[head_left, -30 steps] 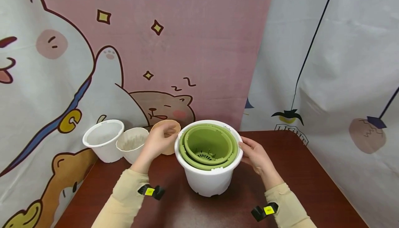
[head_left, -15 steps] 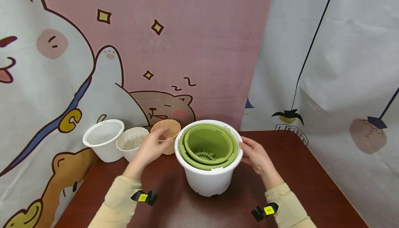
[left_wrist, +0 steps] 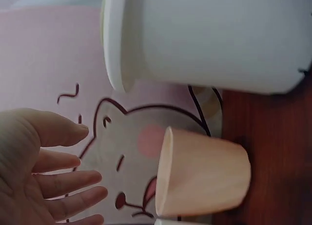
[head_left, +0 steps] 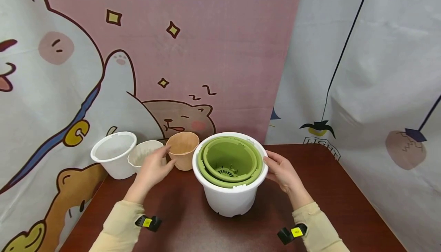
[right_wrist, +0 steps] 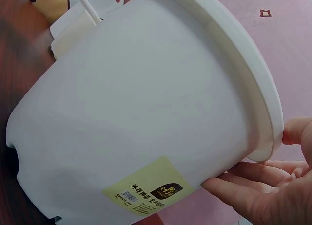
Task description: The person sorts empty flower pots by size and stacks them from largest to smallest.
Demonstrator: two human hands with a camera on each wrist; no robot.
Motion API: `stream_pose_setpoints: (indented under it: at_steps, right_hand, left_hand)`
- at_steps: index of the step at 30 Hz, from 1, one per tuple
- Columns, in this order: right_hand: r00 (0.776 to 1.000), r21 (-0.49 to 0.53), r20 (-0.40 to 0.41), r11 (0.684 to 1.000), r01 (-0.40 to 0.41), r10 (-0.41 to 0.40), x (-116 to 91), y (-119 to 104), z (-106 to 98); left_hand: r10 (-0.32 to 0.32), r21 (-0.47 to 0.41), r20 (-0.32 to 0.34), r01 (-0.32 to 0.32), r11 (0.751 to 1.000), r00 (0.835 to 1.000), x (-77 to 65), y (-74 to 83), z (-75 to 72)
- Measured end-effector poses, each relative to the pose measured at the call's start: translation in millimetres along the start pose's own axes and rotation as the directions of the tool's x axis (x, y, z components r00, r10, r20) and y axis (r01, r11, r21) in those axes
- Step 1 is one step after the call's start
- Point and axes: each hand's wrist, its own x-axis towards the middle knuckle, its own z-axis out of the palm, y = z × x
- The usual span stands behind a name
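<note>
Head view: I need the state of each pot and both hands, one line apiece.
Large white pot: upright, green pots inside
Green pots: nested, one within the other
Tan pot: upright, nothing visible inside
Cream pot: upright, partly hidden by the left hand
Smaller white pot: upright, nothing visible inside
Left hand: open, holding nothing
Right hand: gripping the large white pot's rim

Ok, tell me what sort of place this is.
Likely a makeshift recording corner indoors: cartoon-printed sheets hang behind a dark reddish table set with pots, and black wrist cameras are being worn.
</note>
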Motion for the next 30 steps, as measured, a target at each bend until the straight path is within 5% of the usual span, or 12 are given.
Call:
stream_pose_setpoints:
  at_steps: [24,30]
  right_hand:
    - [1.000,0.009,-0.013,1.000,-0.006,0.006,1.2,1.8,-0.3]
    - [1.000,0.014,-0.003,1.000,0.008,-0.008,1.1,2.1,-1.2]
  left_hand:
    - [-0.135,0.147,-0.049,0.141,0.979,0.990,-22.8,-77.3,-19.0]
    - [-0.103,0.202,-0.100,0.122,0.972,0.990,-22.4,-97.4,-24.2]
